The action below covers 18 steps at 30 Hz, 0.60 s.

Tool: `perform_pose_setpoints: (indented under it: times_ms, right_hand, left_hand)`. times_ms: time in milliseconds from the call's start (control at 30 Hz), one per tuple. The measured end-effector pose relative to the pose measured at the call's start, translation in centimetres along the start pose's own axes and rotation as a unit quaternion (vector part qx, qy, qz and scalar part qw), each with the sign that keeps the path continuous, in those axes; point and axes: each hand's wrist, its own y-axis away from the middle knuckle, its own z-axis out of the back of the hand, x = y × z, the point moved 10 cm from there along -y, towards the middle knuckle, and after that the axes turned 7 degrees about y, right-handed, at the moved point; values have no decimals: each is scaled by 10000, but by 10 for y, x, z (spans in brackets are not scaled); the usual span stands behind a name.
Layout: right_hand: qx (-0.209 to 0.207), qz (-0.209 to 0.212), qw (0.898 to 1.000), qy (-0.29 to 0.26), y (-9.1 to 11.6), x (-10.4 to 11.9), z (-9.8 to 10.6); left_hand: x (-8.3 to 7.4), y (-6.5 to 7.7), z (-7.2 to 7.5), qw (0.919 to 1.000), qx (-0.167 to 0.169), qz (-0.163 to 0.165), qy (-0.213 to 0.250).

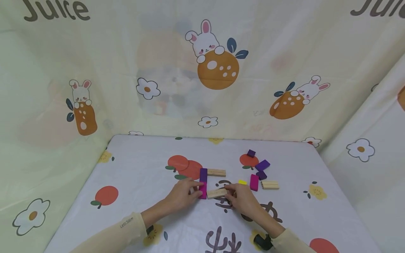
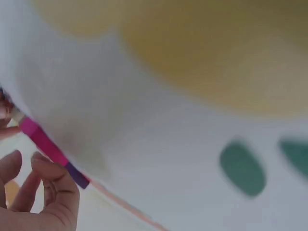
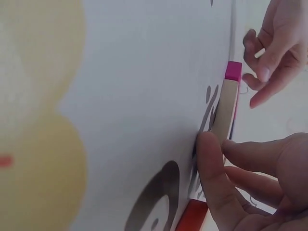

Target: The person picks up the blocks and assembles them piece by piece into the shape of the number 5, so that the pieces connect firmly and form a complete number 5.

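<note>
A magenta block (image 1: 203, 190) and a purple block (image 1: 203, 174) lie end to end in a line. My left hand (image 1: 182, 193) is at the left side of the magenta block, its fingertips spread along it; in the left wrist view that hand (image 2: 45, 192) is loosely bent beside the blocks. A plain wooden block (image 1: 216, 193) extends rightward from the magenta one's lower end, slightly slanted. My right hand (image 1: 243, 199) pinches its right end between thumb and finger. Another wooden block (image 1: 216, 172) extends from the purple block, parallel to the first.
To the right lie a second magenta block (image 1: 254, 182), a yellow block (image 1: 242, 182), several purple pieces (image 1: 262, 165) and a group of wooden sticks or blocks (image 1: 270, 185). A printed white cloth (image 1: 142, 168) covers the table, with patterned curtains (image 1: 171, 130) behind.
</note>
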Motion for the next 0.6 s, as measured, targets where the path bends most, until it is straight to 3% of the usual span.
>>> perform_pose_setpoints:
  times_ms: [200,400,600]
  right_hand:
    - [-206,67,9997,69,3,2,19]
    - [-745,187,9958,493,-3,-7,45]
    - [-1149,101,9871,1114,-5,-24,57]
  left_hand:
    - [-12,-7,18,9987,-401,-192,-262]
    - [-14,-15,12,9974,-158,-446,-550]
    - [-7,-14,5,9962,-6,-399,-780]
